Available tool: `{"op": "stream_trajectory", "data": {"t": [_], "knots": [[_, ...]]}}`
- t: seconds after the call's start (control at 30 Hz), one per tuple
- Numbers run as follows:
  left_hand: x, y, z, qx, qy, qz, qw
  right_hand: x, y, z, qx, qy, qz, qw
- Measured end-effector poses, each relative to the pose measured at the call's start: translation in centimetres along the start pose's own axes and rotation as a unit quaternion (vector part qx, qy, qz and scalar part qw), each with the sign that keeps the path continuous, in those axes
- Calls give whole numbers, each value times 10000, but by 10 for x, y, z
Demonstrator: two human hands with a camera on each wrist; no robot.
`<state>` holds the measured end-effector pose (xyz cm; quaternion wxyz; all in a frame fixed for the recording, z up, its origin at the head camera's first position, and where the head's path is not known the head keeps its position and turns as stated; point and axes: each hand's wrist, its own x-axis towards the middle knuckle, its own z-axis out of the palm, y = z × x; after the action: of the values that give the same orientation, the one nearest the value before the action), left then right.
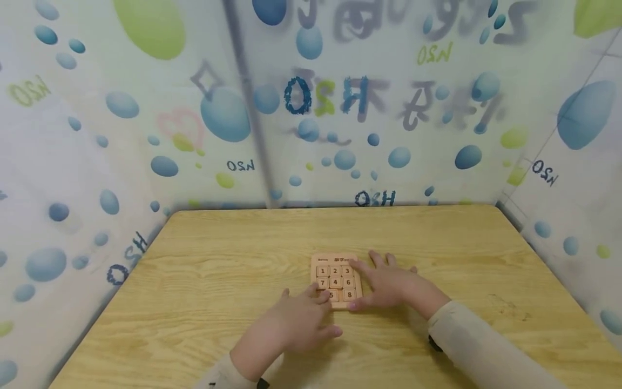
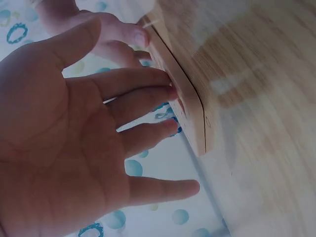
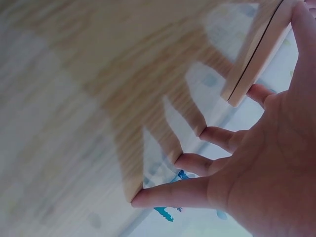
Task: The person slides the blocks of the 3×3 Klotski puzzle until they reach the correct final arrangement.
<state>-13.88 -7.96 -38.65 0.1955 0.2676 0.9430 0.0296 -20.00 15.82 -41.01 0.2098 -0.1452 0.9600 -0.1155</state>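
A wooden sliding number puzzle (image 1: 335,274) lies flat on the table, its tiles reading 1, 2, 3 on top, then 7, 4, 6, with 5 and 8 in the bottom row. Outstretched fingers of the left hand (image 1: 303,319) reach over its lower left corner, fingertips at the 5 and 7 tiles; they hide the bottom left place. At the puzzle's right side, the right hand (image 1: 389,283) holds the frame between the index finger at the upper corner and the thumb at the lower one. Its other fingers (image 3: 170,193) rest spread on the tabletop.
The light wood table (image 1: 233,237) extends around the puzzle on all sides. Behind it and at both sides stand pale walls (image 1: 311,156) printed with blue and green drops and lettering. Both forearms come in from the near edge in light sleeves (image 1: 486,340).
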Motion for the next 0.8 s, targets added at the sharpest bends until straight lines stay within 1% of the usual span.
{"op": "stream_trajectory", "data": {"t": [0.1,0.17,0.3,0.37,0.47,0.53,0.63,0.8], "knots": [[5,0,-1,-115,-93,182,9997,0,1,3,21,-6,-2,10000],[8,-1,-2,-206,-114,203,9995,0,2,5,31,-19,-7,10000],[12,-8,-5,-175,-14,13,9998,0,4,8,46,-32,-5,10000],[13,-11,-5,-145,57,-114,9998,1,4,9,45,-15,-1,10000],[12,-15,-4,-225,66,-250,9994,2,3,8,32,2,-1,10000],[11,-18,-3,-333,71,-281,9990,2,3,7,32,4,-4,10000],[11,-20,-3,-379,73,-282,9989,2,2,6,21,12,-2,10000],[7,-19,-4,-438,40,-251,9987,3,3,5,1,4,8,10000]]}}
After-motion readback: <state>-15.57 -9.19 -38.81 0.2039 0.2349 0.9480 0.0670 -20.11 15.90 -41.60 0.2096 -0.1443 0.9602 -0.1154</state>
